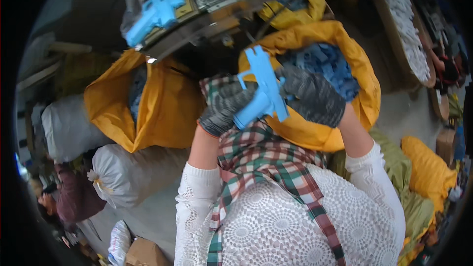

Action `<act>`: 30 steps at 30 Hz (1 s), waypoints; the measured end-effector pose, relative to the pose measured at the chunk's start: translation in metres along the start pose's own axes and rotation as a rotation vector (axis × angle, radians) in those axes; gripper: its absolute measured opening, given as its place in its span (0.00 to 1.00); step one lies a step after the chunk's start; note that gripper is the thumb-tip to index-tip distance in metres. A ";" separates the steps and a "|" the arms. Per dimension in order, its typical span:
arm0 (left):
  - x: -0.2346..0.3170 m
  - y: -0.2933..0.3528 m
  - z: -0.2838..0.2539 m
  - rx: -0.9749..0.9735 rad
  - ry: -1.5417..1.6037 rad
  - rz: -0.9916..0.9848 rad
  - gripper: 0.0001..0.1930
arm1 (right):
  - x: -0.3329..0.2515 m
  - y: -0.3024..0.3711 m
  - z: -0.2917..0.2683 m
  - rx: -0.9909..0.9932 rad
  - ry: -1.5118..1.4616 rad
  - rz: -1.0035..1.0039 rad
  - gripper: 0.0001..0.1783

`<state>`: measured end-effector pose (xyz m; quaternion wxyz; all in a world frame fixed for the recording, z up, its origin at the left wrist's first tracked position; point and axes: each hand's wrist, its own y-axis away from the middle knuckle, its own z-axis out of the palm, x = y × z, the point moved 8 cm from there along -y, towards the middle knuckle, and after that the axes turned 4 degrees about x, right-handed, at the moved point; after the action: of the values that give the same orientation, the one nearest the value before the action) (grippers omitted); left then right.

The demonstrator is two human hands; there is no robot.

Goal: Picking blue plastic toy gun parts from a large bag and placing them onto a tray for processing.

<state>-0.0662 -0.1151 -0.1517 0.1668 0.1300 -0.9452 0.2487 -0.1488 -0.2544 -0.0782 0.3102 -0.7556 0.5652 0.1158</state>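
Note:
A light-blue plastic toy gun [266, 81] is held up in front of my plaid apron, its narrow end pointing away from me. My left hand [224, 108], in a dark grey knit glove, is closed round its grip. My right hand [315, 96], gloved the same way, has its fingers curled against the gun's right side. A small blue bit shows at those fingertips; whether it belongs to the gun I cannot tell. Beneath my right hand, a yellow sack [362, 69] stands open, full of blue plastic pieces [325, 64].
Another blue toy gun [156, 14] lies on the workbench [221, 7] ahead. At left stands a second open yellow sack [170, 103], beside white sacks [125, 172]. A long bin of white pieces [404, 24] is far right. Other people are at the left and right edges.

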 end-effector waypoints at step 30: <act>-0.128 0.123 -0.232 0.317 -1.066 -0.694 0.37 | -0.003 -0.247 -0.009 0.057 0.206 -0.351 0.23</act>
<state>0.0677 0.1284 -0.0625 -0.2754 0.5558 -0.7534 0.2181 0.0772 -0.2157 0.0145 0.2875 -0.8414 0.4564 -0.0338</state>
